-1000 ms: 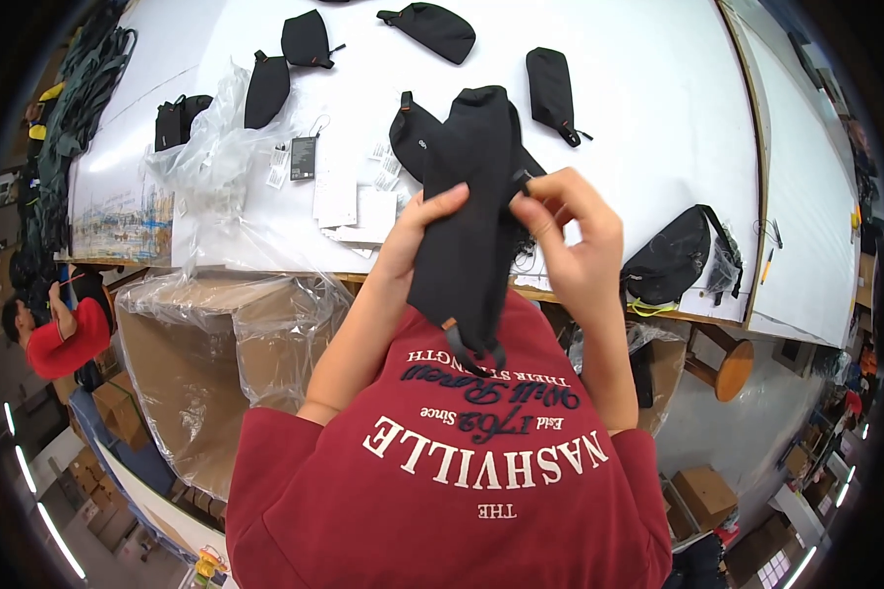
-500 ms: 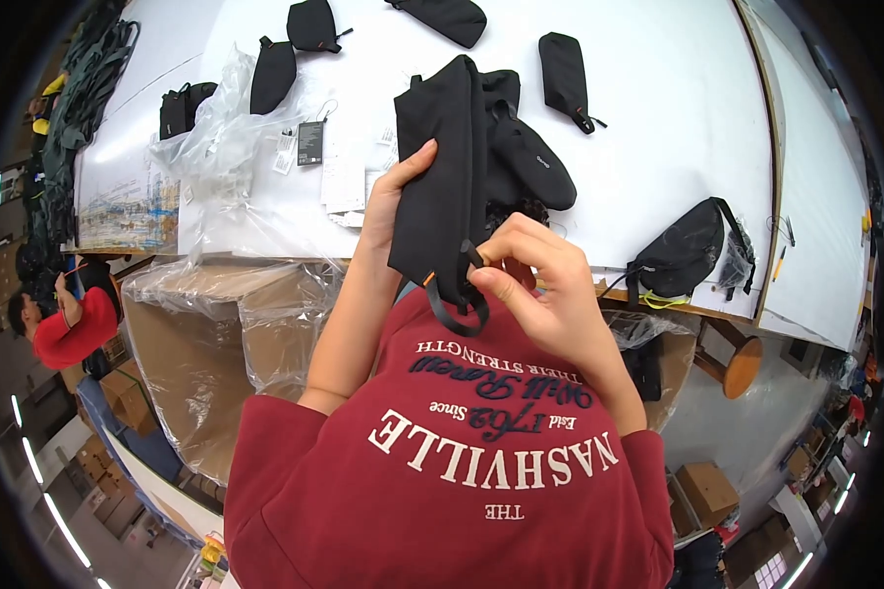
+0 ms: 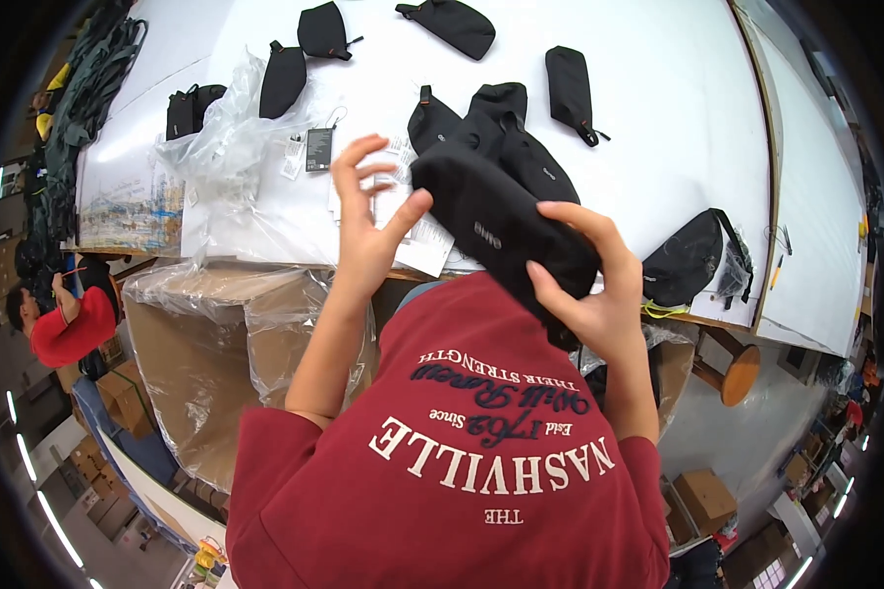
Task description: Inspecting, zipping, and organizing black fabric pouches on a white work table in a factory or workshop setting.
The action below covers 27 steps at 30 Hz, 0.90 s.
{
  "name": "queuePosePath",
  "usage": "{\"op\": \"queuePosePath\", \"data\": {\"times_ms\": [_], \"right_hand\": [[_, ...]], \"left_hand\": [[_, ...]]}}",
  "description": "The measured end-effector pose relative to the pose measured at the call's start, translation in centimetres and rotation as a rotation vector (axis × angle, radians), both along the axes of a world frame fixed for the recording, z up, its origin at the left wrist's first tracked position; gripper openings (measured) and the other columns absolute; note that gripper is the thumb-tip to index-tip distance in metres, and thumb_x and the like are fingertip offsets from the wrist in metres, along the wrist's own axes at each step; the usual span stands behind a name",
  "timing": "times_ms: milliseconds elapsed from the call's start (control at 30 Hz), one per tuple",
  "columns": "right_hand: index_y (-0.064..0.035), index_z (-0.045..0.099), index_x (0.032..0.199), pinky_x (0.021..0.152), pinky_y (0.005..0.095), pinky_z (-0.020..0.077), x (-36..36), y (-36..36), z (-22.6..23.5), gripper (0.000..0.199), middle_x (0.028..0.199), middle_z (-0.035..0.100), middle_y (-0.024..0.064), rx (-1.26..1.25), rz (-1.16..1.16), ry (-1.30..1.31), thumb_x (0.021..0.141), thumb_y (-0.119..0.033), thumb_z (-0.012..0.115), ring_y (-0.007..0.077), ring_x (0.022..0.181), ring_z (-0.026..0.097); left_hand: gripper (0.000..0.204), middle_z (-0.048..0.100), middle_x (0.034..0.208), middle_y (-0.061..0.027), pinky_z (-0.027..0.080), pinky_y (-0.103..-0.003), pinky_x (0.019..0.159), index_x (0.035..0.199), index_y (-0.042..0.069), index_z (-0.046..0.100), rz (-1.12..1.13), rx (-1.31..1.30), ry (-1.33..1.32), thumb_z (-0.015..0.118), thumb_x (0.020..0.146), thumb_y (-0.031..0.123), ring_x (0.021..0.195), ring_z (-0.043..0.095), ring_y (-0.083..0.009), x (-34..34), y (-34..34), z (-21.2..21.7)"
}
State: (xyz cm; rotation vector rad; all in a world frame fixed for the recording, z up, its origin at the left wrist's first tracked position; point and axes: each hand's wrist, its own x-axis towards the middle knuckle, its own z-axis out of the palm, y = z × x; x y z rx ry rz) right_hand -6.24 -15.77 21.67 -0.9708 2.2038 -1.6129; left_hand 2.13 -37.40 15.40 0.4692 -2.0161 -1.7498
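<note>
A black zip pouch (image 3: pixel 491 221) is tilted in front of my chest, its face with a small pale mark turned up. My right hand (image 3: pixel 594 280) grips its near right end between thumb and fingers. Beside its far left end my left hand (image 3: pixel 365 221) is spread, fingers apart, the thumb close to the pouch's edge. Just beyond lies a heap of similar black pouches (image 3: pixel 535 162) on the white table (image 3: pixel 658 147). White paper slips (image 3: pixel 422 245) lie partly hidden behind my left hand and the held pouch.
More black pouches (image 3: pixel 570 93) lie scattered farther back. Crumpled clear plastic (image 3: pixel 231 123) and a black hang tag (image 3: pixel 319 149) are at left. A plastic-lined cardboard box (image 3: pixel 192 363) stands below the table edge. A black waist bag (image 3: pixel 683 260) rests at right, above a wooden stool (image 3: pixel 742 375).
The pouch has been turned from upright to slanting, showing its marked face. My left hand has let go of it and opened; my right hand has moved from its zip end to grip its body.
</note>
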Motion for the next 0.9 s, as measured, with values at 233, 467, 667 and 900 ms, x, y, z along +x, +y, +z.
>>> {"op": "queuePosePath", "data": {"times_ms": [233,467,667,900], "right_hand": [[-0.0041,0.047,0.117,0.091,0.0311,0.0441,0.6,2.8,-0.5,0.059,0.108,0.056,0.0083,-0.004,0.082,-0.308,0.070,-0.012,0.081,0.0179,0.102,0.056],[-0.0030,0.061,0.096,0.072,0.0281,0.0509,1.5,3.8,-0.6,0.031,0.105,0.064,0.0096,0.046,-0.014,-0.122,0.070,-0.001,0.076,0.0195,0.088,0.063],[-0.0033,0.069,0.086,0.071,0.0309,0.0522,2.7,6.0,1.8,0.024,0.101,0.063,0.0098,0.054,0.097,-0.116,0.064,-0.003,0.079,0.0237,0.093,0.062],[-0.0037,0.063,0.086,0.077,0.0335,0.0519,1.6,6.4,7.0,0.029,0.104,0.060,0.0126,0.239,0.412,-0.335,0.067,-0.016,0.082,0.0247,0.093,0.062]], "left_hand": [[0.039,0.052,0.112,-0.0059,0.048,-0.023,0.078,0.116,0.007,0.061,-0.397,0.171,-0.060,0.070,0.078,0.000,0.095,0.055,-0.0107,1.4,-1.1,2.1],[0.017,0.052,0.108,-0.0101,0.043,-0.040,0.092,0.092,0.005,0.068,-0.349,-0.109,0.122,0.068,0.076,0.006,0.109,0.054,-0.0282,3.6,-1.5,0.9],[0.023,0.044,0.116,-0.0114,0.039,-0.046,0.099,0.085,0.009,0.072,-0.348,-0.167,0.151,0.077,0.063,0.011,0.119,0.047,-0.0334,6.0,-0.9,1.5],[0.045,0.059,0.108,-0.0231,0.049,-0.040,0.084,0.099,0.002,0.064,-0.944,0.204,-0.057,0.080,0.071,0.034,0.099,0.061,-0.0327,6.3,-2.9,7.4]]}}
